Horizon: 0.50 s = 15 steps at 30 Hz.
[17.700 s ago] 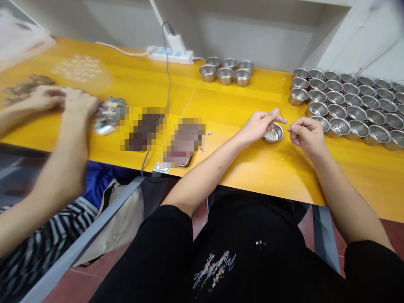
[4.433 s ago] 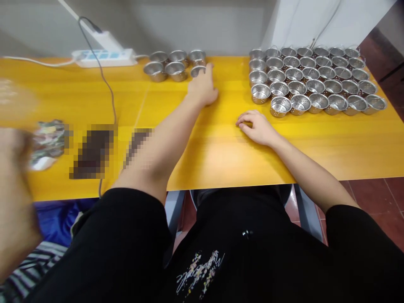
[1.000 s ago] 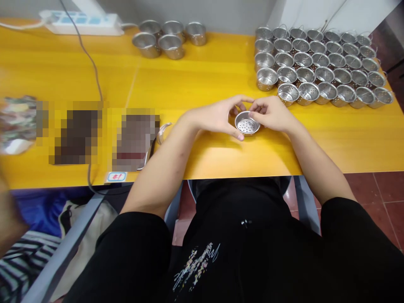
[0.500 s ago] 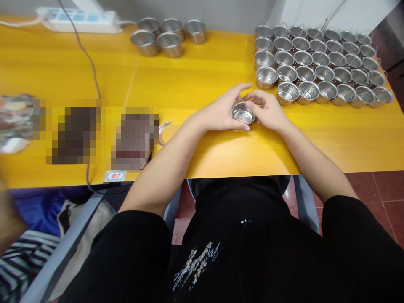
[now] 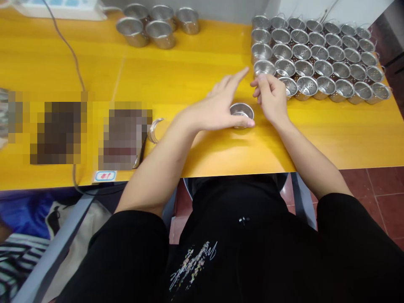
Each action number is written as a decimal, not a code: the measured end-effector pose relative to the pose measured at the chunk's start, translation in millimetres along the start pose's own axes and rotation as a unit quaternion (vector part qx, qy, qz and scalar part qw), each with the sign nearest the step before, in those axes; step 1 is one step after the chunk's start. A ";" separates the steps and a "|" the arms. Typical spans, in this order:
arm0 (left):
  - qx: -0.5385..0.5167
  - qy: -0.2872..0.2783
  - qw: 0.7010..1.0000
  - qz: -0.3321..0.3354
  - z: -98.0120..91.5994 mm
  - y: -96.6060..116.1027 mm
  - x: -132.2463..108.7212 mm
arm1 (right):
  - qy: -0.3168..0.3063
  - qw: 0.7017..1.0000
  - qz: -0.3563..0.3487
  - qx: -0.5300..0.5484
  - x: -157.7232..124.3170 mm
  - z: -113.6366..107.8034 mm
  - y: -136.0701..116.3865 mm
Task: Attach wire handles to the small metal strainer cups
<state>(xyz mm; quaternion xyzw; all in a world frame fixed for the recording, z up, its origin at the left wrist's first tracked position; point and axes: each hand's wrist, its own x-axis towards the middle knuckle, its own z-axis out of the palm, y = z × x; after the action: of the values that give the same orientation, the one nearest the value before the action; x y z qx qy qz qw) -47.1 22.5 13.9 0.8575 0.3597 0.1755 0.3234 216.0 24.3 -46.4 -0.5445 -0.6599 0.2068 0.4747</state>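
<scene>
A small perforated stainless steel strainer cup (image 5: 242,108) stands on the yellow table in front of me. My left hand (image 5: 221,105) is open around its left side, thumb stretched across the near edge and fingers reaching past the far side. Whether the left palm touches the cup I cannot tell. My right hand (image 5: 272,96) is raised to the right of the cup, apart from it. Its fingers are curled in with the thumb against them; anything between them is too small to make out.
Rows of similar strainer cups (image 5: 306,86), many with wire handles, fill the right back. Several metal cups (image 5: 160,34) stand at the back left. Curved wires (image 5: 154,130) lie left of my forearm, near blurred-out flat items (image 5: 123,134). A cable (image 5: 67,46) and power strip (image 5: 63,9) lie further left.
My right hand has left the cup and moved up and to the right, fingers curling. My left hand has opened wider, its fingers straightening. The view has shifted slightly.
</scene>
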 end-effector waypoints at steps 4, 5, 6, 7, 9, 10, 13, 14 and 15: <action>0.036 -0.064 0.997 -0.026 -6.8 -12.7 -3.5 | -0.120 0.991 -0.006 0.056 -3.2 -6.0 -3.5; 0.024 -0.074 0.996 -0.033 -9.7 -20.0 -3.6 | -0.167 0.983 -0.013 0.070 -4.3 -10.0 -4.2; 0.012 -0.075 0.997 -0.033 -11.8 -26.4 -2.9 | -0.211 0.974 -0.020 0.082 -5.3 -13.9 -4.7; -0.002 -0.073 0.997 -0.028 -12.8 -31.0 -1.7 | -0.250 0.964 -0.027 0.091 -6.0 -17.5 -5.0; -0.029 -0.063 0.998 -0.009 -12.1 -32.7 1.7 | -0.294 0.950 -0.036 0.103 -6.2 -22.2 -4.4; -0.040 -0.062 0.997 0.002 -10.6 -30.1 3.3 | -0.300 0.947 -0.038 0.107 -5.7 -22.8 -3.4; -0.057 -0.065 0.996 0.034 -3.3 -16.2 6.4 | -0.278 0.953 -0.037 0.116 -3.8 -17.9 2.3; -0.061 -0.065 0.995 0.045 -0.1 -12.6 7.0 | -0.269 0.955 -0.037 0.118 -3.5 -14.6 4.6; -0.068 -0.062 0.994 0.056 3.0 -10.6 7.4 | -0.262 0.957 -0.037 0.121 -3.4 -11.0 6.6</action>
<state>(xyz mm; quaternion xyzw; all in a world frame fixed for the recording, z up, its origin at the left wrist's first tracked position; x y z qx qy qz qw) -45.8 32.3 5.0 0.8616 0.2777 0.1640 0.3919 228.6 20.6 -48.0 -0.3845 -0.7509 0.4026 0.3552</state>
